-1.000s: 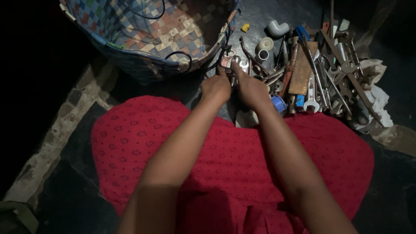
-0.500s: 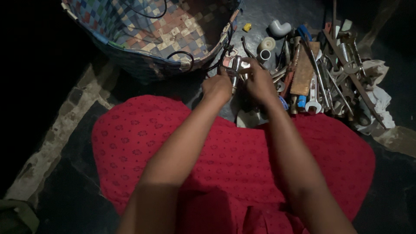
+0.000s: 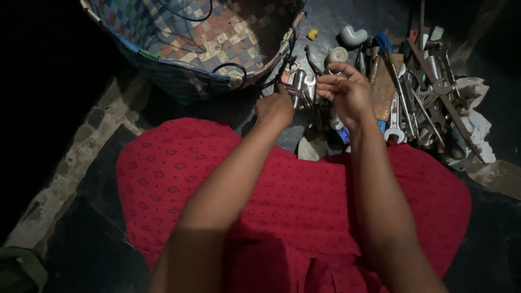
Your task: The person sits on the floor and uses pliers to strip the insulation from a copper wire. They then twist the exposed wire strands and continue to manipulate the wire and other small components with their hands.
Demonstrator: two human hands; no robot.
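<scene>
Head view: your left hand (image 3: 275,107) is clenched around a shiny metal fitting (image 3: 298,87), smooth and tubular, which stands out above the fist with its long axis pointing away from you. Your right hand (image 3: 347,92) pinches a steel wrench (image 3: 310,86) just beside it, fingers curled on it. Both are held above the floor between the woven checked basket (image 3: 179,70) and the heap of steel wrenches (image 3: 418,103).
</scene>
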